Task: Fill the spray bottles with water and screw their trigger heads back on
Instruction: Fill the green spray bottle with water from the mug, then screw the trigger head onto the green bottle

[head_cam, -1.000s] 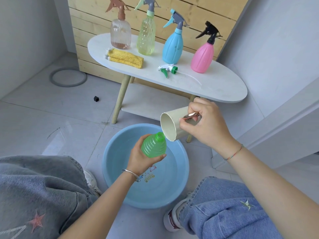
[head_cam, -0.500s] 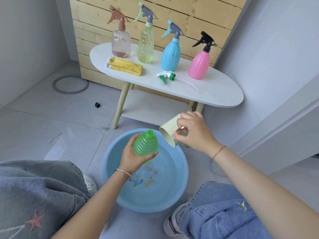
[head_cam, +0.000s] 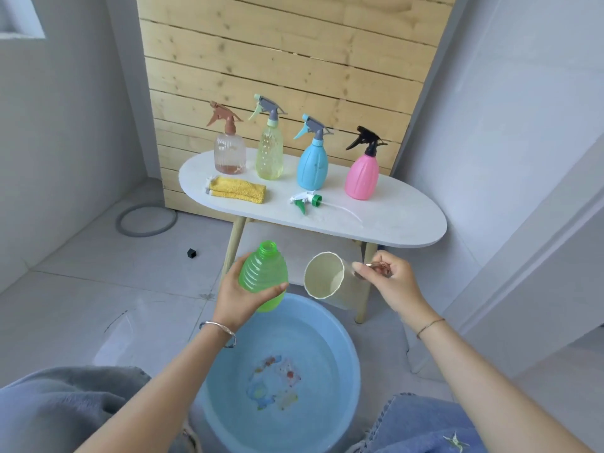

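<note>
In the middle of the frame, the left grip is holding the green bottle, its fingers and thumb curling around the lower body. The bottle is standing open at the neck, tilting a little, above the far rim of the basin. Just to the right, the right grip is pinching the cup by its handle; the cup is lying sideways, apart from the bottle. Higher up, the trigger head is lying on the counter, in front of four bottles and near a cloth.
</note>
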Demonstrator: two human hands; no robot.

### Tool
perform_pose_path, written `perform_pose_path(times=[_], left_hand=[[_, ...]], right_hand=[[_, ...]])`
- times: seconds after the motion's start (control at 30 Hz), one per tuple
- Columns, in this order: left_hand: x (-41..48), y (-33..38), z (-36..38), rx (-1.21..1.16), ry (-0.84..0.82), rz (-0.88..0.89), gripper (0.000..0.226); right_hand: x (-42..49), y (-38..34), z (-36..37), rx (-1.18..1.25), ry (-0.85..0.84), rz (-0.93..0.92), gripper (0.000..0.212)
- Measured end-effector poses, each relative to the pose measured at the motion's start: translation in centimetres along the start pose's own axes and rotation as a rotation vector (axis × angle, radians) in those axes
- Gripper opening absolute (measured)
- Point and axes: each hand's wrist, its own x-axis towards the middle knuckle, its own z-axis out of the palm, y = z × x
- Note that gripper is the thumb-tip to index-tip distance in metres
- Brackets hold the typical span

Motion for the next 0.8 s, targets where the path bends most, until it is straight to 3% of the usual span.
perform_pose_path(times=[0.27,0.6,0.8], left_hand=[[4.7,6.9,1.7,0.008,-0.040,0.074,0.062],[11.5,11.6,8.8,-0.030,-0.053,0.133,0.056],[14.5,10.7,11.9,-0.032,-0.103,0.113,0.062]], right_hand=[[4.0,-2.0,-5.1,0.423,0.300,0.128,0.033],[11.0,0.3,-11.1,0.509,0.555,0.320,0.035],[15.4,3.6,-11.9,0.482,0.582,0.417,0.040]])
